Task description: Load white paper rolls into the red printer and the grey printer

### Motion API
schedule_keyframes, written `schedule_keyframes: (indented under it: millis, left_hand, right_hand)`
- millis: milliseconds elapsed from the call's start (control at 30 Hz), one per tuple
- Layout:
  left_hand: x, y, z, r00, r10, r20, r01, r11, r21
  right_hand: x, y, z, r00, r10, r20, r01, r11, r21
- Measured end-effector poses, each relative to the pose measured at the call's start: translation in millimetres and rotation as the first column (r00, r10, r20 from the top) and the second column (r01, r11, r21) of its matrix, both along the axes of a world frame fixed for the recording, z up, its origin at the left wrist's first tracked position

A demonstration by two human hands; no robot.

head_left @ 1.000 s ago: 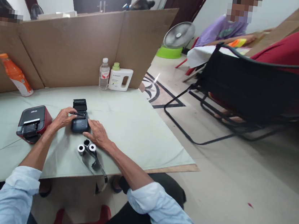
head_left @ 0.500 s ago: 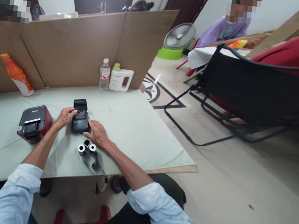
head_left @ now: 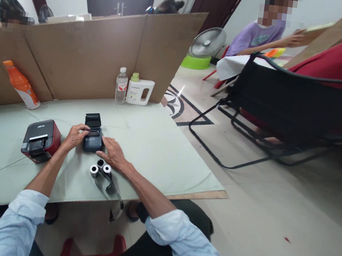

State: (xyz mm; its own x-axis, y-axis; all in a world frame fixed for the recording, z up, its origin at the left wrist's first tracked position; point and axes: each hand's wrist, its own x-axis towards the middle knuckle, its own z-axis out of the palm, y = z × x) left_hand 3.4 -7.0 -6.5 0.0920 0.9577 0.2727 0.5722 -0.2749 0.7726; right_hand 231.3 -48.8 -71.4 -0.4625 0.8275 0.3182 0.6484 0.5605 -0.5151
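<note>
A small dark label printer (head_left: 92, 139) with its lid flipped up stands on the pale green table (head_left: 156, 143). My left hand (head_left: 75, 135) grips its left side, fingers reaching into the open top. My right hand (head_left: 111, 152) lies flat on the table, fingertips against the printer's right side. Just in front of my right hand lie three small paper rolls (head_left: 100, 168) with a dark strip trailing over the table edge. A red and black printer (head_left: 41, 140) sits to the left of my left hand.
An orange bottle (head_left: 22, 85) leans on the cardboard screen (head_left: 89, 55) at the back left. A water bottle (head_left: 121, 85) and a white jug (head_left: 139, 91) stand at the back. A black folding chair (head_left: 285, 109) and another person at a table are to the right.
My left hand's fingers have shifted slightly over the printer's open top. The person at the far right has stretched an arm out. The view has shifted a little.
</note>
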Motion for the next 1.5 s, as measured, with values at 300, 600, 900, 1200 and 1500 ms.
schedule_keyframes:
  millis: [300,600,900,1200,1500]
  left_hand:
    - [9,13,1.4,0.99,-0.01,-0.142,0.015,0.999,0.036]
    - [9,22,6.1,0.997,-0.011,-0.077,0.008,0.999,-0.034]
    - [11,11,11.9,0.973,-0.026,-0.228,0.022,1.0,-0.021]
    - [18,5,28.2,0.965,0.001,-0.261,0.012,0.999,0.049]
    - [61,-30,72.0,0.922,-0.241,-0.304,0.245,0.969,-0.027]
  right_hand:
    - [0,0,-0.3,1.0,0.002,-0.004,-0.002,1.0,0.004]
    - [-1,0,-2.2,1.0,-0.008,0.0,0.008,1.0,0.021]
    - [0,1,-3.5,1.0,0.002,-0.01,-0.002,1.0,0.021]
    - [2,3,0.2,0.994,0.016,-0.11,-0.013,1.0,0.025]
    - [24,4,36.8,0.866,0.015,-0.5,-0.014,1.0,0.006]
